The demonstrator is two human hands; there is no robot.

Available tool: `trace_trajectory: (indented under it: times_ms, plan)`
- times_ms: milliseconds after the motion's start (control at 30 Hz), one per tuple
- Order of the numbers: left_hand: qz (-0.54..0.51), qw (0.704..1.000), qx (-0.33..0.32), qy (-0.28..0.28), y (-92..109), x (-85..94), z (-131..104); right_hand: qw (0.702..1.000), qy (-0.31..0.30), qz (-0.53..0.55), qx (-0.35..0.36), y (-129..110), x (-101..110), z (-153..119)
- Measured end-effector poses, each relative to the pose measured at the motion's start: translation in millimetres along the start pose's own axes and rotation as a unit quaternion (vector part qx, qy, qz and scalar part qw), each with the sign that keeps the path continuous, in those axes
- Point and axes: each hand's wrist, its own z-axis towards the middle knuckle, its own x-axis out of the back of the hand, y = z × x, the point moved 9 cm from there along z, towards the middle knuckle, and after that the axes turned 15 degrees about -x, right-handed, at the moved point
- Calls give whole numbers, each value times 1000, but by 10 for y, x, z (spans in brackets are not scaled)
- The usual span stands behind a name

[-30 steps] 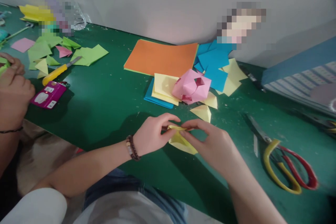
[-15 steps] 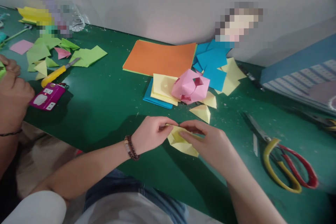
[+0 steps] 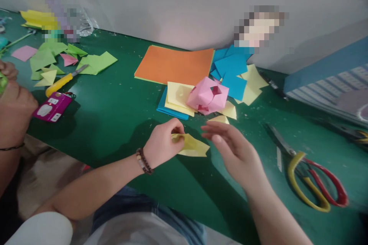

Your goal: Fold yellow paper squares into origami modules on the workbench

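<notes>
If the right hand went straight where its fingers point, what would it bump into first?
Probably the left hand, pinching the yellow paper, since the right hand points that way. Depth is hard to judge, so it might brush the paper first or pass above both.

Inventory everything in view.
Folded paper: 1, yellow, front
Origami ball: 1, pink, centre
Sheet: 1, orange, rear
Papers: several, blue, cream, around ball
Scraps: several, mixed colours, left
Utility knife: 1, yellow, left
Device: 1, magenta, left
Scissors: 1, red-yellow handles, right
Tool: 1, dark, right
Pen: 1, black, rear
Box: 1, blue-white, right rear
Bottle: 1, clear, left rear
Blurred areas: 2, rear
Table: 1, green, underneath
Other person's hands: 2, left
Left hand: 1, holding folded paper
Right hand: 1, open
</notes>
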Motion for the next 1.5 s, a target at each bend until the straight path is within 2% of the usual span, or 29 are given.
trace_trajectory:
  times_ms: [100,233,400,600,700,800,933,1100,1200,1367,1500]
  plan:
    - [-22,998,6,51,-37,95,23,998,-19,51,-10,82,7,12]
    - [-71,993,27,89,-107,127,42,996,-29,60,-64,224,-145,39]
    - [-121,988,63,76,-158,22,15,991,9,74,-114,273,-230,73]
    - [-160,981,101,52,-205,-71,-14,994,65,24,-81,141,-151,65]
    - [-145,983,96,57,-205,-48,-8,996,24,49,-77,133,-208,60]
    - [-120,988,64,68,-149,-15,2,992,-20,73,-101,192,-280,71]
    - [-97,992,26,71,-61,-17,3,990,-1,21,-139,284,-281,94]
    - [-104,991,44,65,-98,-49,0,990,10,-21,-141,298,-275,100]
    - [-100,991,62,64,-153,-41,3,993,25,-39,-106,233,-243,91]
    - [-140,983,103,58,-243,-70,-6,983,161,-78,46,-78,-43,-35]
    - [-189,972,129,59,-275,-101,-12,972,169,-110,117,-222,-60,-107]
